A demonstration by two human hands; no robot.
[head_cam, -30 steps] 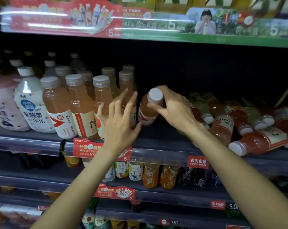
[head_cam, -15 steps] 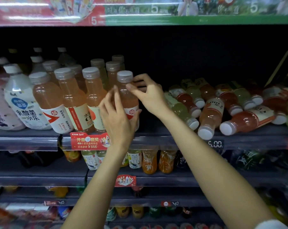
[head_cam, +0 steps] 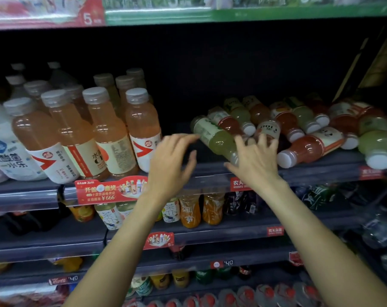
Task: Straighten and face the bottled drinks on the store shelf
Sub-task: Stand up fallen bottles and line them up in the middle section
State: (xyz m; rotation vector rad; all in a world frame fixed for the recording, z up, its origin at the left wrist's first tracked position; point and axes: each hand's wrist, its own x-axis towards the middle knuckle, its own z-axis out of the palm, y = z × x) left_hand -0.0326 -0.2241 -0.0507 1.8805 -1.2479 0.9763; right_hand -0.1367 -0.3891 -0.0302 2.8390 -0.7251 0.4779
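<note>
Several peach-coloured bottles stand upright in a row on the shelf [head_cam: 205, 171]; the rightmost one [head_cam: 142, 127] stands free at the row's end. To its right lies a heap of toppled red and green bottles [head_cam: 310, 134]. A green bottle [head_cam: 214, 138] lies on its side at the heap's left edge. My left hand [head_cam: 172, 160] hovers open just left of that green bottle, fingers spread. My right hand [head_cam: 254, 158] is open over the green bottle's cap end, fingers spread and touching the heap; it covers the cap.
White lactic-drink bottles [head_cam: 4, 147] stand at the far left. A red promotion tag [head_cam: 109, 191] hangs on the shelf's front rail. Lower shelves hold tea and juice bottles [head_cam: 190, 211]. A gap of bare shelf lies between the upright row and the heap.
Both hands have let go of the peach bottle, which now stands upright at the row's right end. They have moved right to the toppled green bottle. The camera has shifted right.
</note>
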